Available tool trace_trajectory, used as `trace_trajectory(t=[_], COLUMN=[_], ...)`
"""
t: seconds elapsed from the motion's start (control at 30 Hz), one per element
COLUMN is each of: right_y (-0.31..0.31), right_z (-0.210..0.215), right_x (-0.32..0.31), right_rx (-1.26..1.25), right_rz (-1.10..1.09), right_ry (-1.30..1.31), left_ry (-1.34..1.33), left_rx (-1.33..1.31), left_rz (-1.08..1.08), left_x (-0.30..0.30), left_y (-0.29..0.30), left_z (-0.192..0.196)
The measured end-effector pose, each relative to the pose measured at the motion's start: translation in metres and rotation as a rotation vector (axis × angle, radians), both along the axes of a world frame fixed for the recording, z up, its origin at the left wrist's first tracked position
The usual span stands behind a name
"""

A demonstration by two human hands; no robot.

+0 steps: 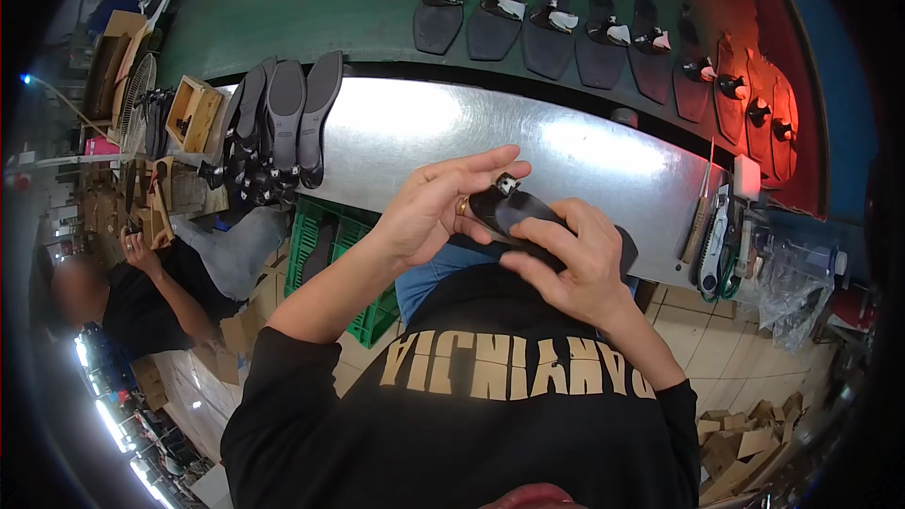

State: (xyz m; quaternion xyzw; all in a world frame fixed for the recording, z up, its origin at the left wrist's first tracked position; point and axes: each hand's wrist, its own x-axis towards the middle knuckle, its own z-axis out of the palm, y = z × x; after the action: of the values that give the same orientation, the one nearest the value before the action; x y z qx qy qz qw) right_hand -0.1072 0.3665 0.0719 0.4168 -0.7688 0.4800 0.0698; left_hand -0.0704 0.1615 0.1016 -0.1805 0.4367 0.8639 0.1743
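Note:
A black sandal point(530, 211) with a smooth dark sole is held between my two hands, above the near edge of the metal table. My left hand point(429, 203) closes on its left end, thumb and lower fingers against it, upper fingers stretched past it. A small piece with a white and silver face point(507, 184) sticks up there beside the fingertips. My right hand point(580, 259) wraps over the sole from the right, fingers pressed on its upper face. The far right end of the sole shows beyond that hand; its underside is hidden.
Several black sandals point(549, 42) line the green conveyor belt point(283, 9), some under red light. On the metal table point(386, 132) lie a pile of black sandals point(286, 113), a wooden box point(193, 113) and a utility knife point(714, 245). A green crate point(372, 316) stands below; a co-worker point(141, 292) sits left.

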Motion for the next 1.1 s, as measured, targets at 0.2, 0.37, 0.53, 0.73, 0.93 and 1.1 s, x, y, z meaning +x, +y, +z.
trace_trajectory(t=[0.2, 0.37, 0.53, 0.73, 0.93, 1.1], right_y=[0.002, 0.004, 0.005, 0.006, 0.011, 0.017], right_z=[0.006, 0.000, -0.005, -0.006, -0.004, 0.000], right_x=[0.006, 0.007, 0.008, 0.012, 0.009, -0.010], right_rx=[0.016, 0.049, 0.056, 0.059, -0.033, -0.024], right_rz=[-0.061, -0.056, -0.051, -0.077, -0.011, 0.164], right_ry=[-0.038, -0.085, -0.086, -0.186, -0.844, -1.139], left_ry=[-0.062, -0.102, -0.038, 0.017, 0.056, -0.012], left_rx=[-0.222, -0.277, -0.419, -0.538, -0.559, -0.465], left_rz=[-0.207, -0.273, -0.318, -0.329, -0.366, -0.375], left_x=[0.009, 0.009, 0.011, 0.014, 0.017, 0.013], left_y=[-0.001, 0.005, 0.010, 0.016, 0.016, 0.019], left_z=[-0.011, -0.011, -0.011, -0.014, -0.014, -0.004])
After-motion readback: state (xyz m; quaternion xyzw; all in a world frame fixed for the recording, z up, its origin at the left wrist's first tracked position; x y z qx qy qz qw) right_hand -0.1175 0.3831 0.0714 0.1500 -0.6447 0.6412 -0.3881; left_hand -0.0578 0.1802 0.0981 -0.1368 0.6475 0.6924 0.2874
